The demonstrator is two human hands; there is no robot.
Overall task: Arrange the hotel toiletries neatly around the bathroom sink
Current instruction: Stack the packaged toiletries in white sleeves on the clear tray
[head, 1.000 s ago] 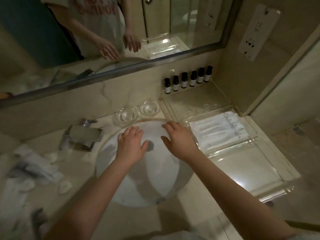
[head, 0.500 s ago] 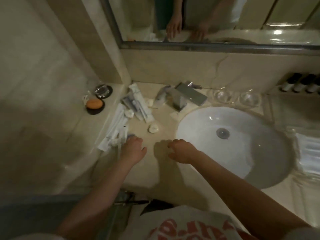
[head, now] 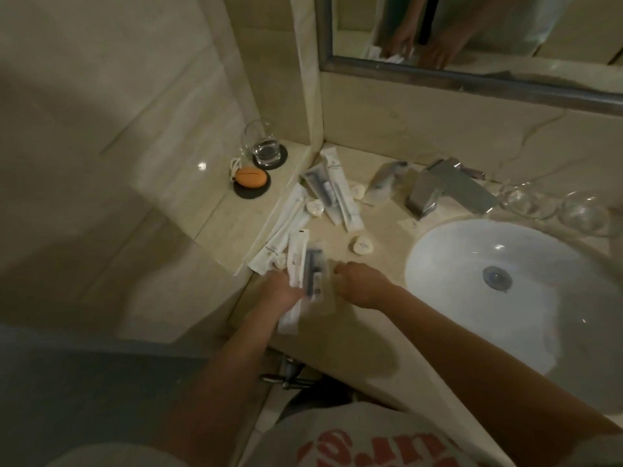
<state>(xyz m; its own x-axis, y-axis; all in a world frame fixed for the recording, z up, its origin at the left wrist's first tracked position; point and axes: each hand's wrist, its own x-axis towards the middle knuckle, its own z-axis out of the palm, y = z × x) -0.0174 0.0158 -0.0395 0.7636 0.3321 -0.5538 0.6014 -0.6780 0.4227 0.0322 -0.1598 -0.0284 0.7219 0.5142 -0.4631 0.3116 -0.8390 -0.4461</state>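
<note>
Wrapped toiletry packets lie scattered on the beige counter left of the white sink (head: 448,264). My left hand (head: 281,293) grips two long packets (head: 305,267), one white and one clear with a dark item inside, lifted slightly off the counter. My right hand (head: 362,284) hovers beside them with fingers curled, holding nothing. More long white packets (head: 279,230) lie just behind, and another pair (head: 332,193) sits nearer the wall. Small round white soaps (head: 360,245) (head: 315,207) lie among them.
A chrome faucet (head: 438,190) stands behind the sink, with a clear packet (head: 384,182) to its left. Two glass dishes (head: 526,203) sit right of it. On the left ledge are a water glass (head: 264,146) and an orange object (head: 249,178) on dark coasters. A mirror hangs above.
The view swung left from the sink to the scattered packets. My left hand closed on two long packets and lifted them. My right hand moved in beside them.
</note>
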